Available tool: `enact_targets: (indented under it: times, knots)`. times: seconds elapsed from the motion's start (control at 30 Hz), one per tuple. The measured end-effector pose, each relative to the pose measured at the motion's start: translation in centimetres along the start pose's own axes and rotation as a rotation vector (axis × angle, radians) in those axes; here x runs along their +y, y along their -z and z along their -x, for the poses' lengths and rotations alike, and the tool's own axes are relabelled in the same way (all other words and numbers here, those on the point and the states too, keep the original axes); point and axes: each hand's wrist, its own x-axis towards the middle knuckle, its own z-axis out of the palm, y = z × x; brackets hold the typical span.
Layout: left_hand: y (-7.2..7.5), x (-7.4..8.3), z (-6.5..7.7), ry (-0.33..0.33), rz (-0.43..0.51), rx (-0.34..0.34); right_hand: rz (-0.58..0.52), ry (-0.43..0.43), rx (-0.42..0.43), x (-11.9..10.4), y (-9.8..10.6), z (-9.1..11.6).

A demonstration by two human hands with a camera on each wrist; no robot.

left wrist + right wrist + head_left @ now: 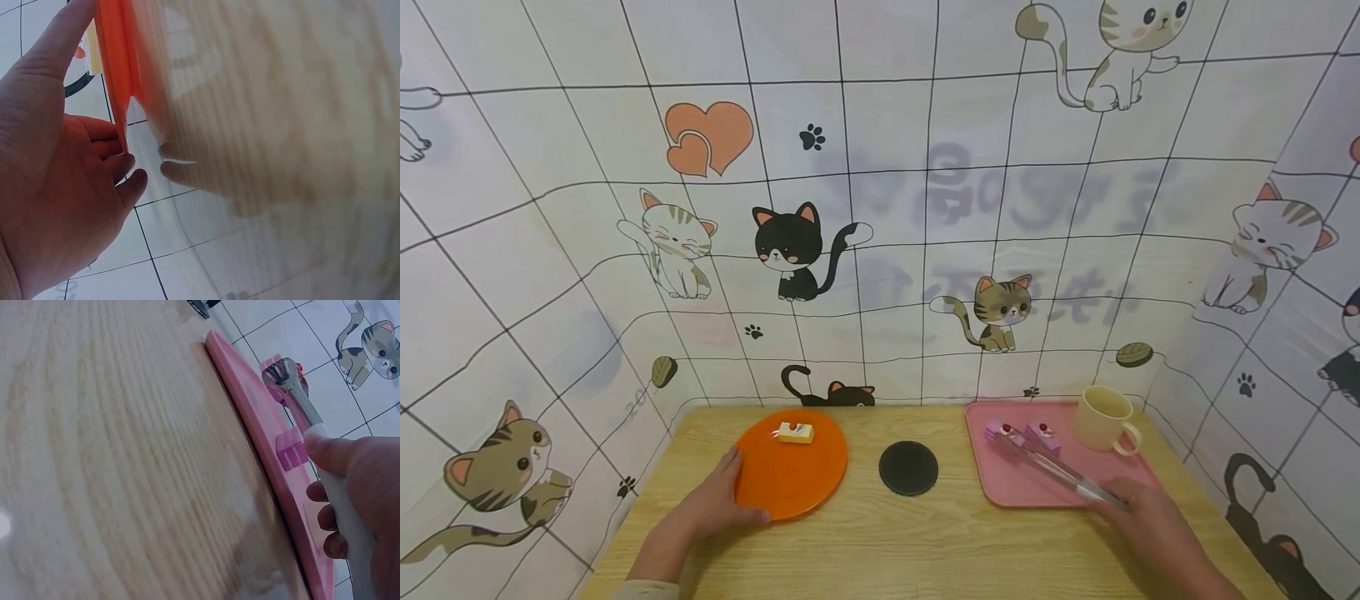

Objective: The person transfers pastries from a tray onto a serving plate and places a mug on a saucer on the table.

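At the left, an orange plate (797,483) carries a small yellow toy cake slice (795,432) with a red topping. My left hand (718,500) holds the plate by its left and near rim, thumb (65,37) and fingers spread along the edge. My right hand (1138,517) grips metal tongs (1060,472) with pale handles. Their tips reach over the pink tray (1030,492) to a pink toy cake (997,433) and overlap it in the head view. Another pink toy cake (1043,437) sits just right of the tong tips.
A cream mug (1103,421) stands at the tray's back right, its handle facing right. Between plate and tray lies a round black coaster (908,468) on the wooden table (880,550). Cat-printed sheeting (887,208) encloses the table's back and sides.
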Motion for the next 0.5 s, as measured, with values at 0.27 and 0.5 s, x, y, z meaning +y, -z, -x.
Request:
enact_targets:
  times: [0.27, 0.5]
  knots:
    - [0.1, 0.2, 0.0, 0.000, -0.003, -0.001, 0.038, 0.145, 0.097, -0.6, -0.2, -0.8]
    - [0.0, -0.1, 0.0, -0.022, 0.000, 0.007, 0.027, 0.259, 0.137, -1.3, -0.7, -1.3]
